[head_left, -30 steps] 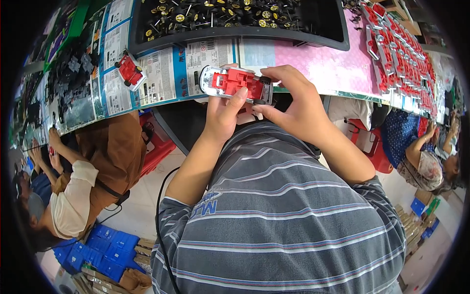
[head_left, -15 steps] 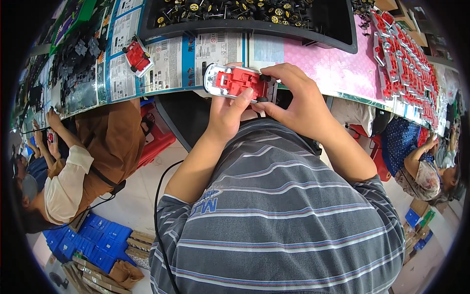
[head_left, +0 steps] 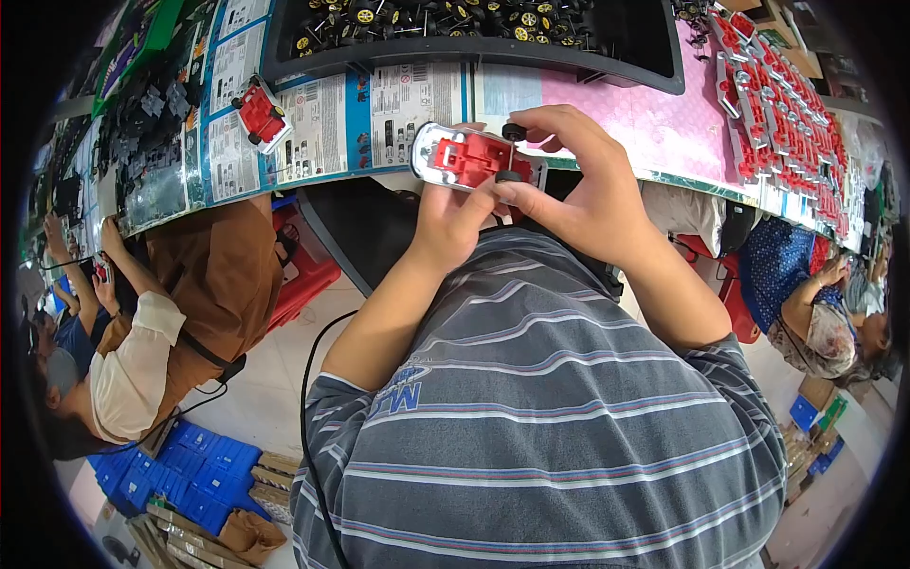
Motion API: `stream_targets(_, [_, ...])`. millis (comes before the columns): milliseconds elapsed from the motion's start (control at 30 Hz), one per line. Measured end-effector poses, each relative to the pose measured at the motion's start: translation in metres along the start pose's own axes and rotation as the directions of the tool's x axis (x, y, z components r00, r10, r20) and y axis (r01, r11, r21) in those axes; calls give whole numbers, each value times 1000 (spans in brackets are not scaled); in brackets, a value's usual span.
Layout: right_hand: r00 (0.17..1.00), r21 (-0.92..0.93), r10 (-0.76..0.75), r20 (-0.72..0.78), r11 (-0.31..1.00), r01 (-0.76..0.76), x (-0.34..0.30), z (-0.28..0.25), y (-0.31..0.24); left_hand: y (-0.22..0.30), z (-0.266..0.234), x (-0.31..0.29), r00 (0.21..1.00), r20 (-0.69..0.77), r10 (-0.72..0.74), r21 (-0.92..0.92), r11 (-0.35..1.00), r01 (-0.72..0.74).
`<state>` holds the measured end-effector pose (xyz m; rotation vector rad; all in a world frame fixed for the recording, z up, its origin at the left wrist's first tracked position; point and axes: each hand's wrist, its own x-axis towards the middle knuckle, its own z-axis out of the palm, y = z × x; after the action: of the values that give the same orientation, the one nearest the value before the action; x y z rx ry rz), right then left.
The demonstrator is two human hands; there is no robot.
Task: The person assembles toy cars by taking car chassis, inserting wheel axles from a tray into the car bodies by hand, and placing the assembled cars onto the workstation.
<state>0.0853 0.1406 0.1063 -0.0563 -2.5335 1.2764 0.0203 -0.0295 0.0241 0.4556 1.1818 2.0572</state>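
A toy car [head_left: 466, 161] with a white body and red underside is held bottom up over the table's near edge. My left hand [head_left: 445, 228] is closed around its near side and supports it. My right hand [head_left: 597, 194] pinches a wheel axle between thumb and fingers. One black wheel [head_left: 514, 132] sits at the fingertips and the other black wheel [head_left: 509, 176] at the thumb. The thin axle lies across the right part of the red underside; whether it touches is unclear. Another toy car [head_left: 260, 116], also bottom up with black wheels, rests on the table to the left.
A black bin [head_left: 474, 45] of wheel axles stands at the far side. Rows of red and white car bodies [head_left: 782, 119] fill the right of the table. Dark parts [head_left: 156, 114] lie at the left. Seated co-workers are on both sides, one in brown [head_left: 213, 275].
The toy car has shifted slightly right. The wheel pair sits farther left along the underside, its shaft now visible between the wheels. My left thumb has moved down off the car's middle.
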Motion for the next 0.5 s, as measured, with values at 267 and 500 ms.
stream_targets(267, [998, -71, -54, 36, 996, 57, 14, 22, -7, -11, 2, 0, 985, 127, 119, 348, 924, -157])
stream_targets(500, [1000, -59, -18, 2, 998, 18, 13, 29, -8, -7, 1, -3, 999, 51, 11, 288, 957, -25])
